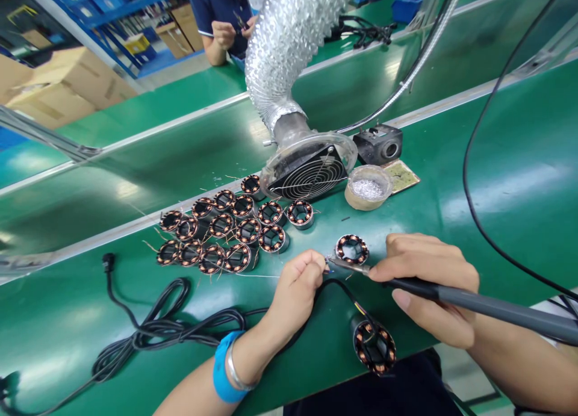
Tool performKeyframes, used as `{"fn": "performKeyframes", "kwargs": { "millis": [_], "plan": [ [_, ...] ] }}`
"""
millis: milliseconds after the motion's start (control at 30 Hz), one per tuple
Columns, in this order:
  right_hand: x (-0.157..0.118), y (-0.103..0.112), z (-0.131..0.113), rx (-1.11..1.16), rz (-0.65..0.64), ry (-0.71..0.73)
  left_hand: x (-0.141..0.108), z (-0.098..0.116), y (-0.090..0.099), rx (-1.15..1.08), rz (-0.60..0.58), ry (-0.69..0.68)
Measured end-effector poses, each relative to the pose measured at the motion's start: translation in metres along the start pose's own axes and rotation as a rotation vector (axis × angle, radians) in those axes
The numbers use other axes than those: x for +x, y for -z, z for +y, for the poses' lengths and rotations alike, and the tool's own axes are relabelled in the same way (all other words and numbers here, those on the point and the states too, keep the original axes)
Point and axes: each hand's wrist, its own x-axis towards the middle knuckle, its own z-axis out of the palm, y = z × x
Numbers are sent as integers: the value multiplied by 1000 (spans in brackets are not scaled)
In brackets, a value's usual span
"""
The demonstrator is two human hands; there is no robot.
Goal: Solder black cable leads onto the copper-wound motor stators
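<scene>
My right hand (428,277) is closed around a soldering iron (456,298), its metal tip pointing left. That tip meets thin coloured wire ends (328,268) pinched in the fingertips of my left hand (300,283). Whether they touch is too small to tell. A thin silvery wire (257,276) runs into the left hand from the left. Just behind the iron's tip stands a motor stator (352,249) with copper windings. Near the front edge, another stator (374,345) lies tilted with a black cable (341,283) attached, which leads toward my left hand.
Several copper-wound stators (221,225) stand in rows at left. Behind are a fume extractor (311,175) with a silver duct, a tub of metallic shavings (368,187) and an iron holder (378,144). A coiled black cable (149,332) lies left. A co-worker (226,31) sits across.
</scene>
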Motion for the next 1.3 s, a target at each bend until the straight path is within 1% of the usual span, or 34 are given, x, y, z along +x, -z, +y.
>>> {"fn": "performKeyframes", "kwargs": {
  "millis": [300, 500, 867, 1100, 1300],
  "plan": [
    [0, 2, -1, 26, 19, 24, 1, 3, -1, -9, 1, 7],
    [0, 3, -1, 26, 12, 11, 1, 1, -1, -15, 0, 9],
    [-1, 2, 0, 37, 46, 34, 0, 1, -1, -34, -7, 26],
    [-2, 3, -1, 21, 26, 13, 0, 2, -2, -42, 4, 31],
    [-2, 3, 1, 16, 55, 35, 0, 3, -2, -52, 1, 40]
  ]
}}
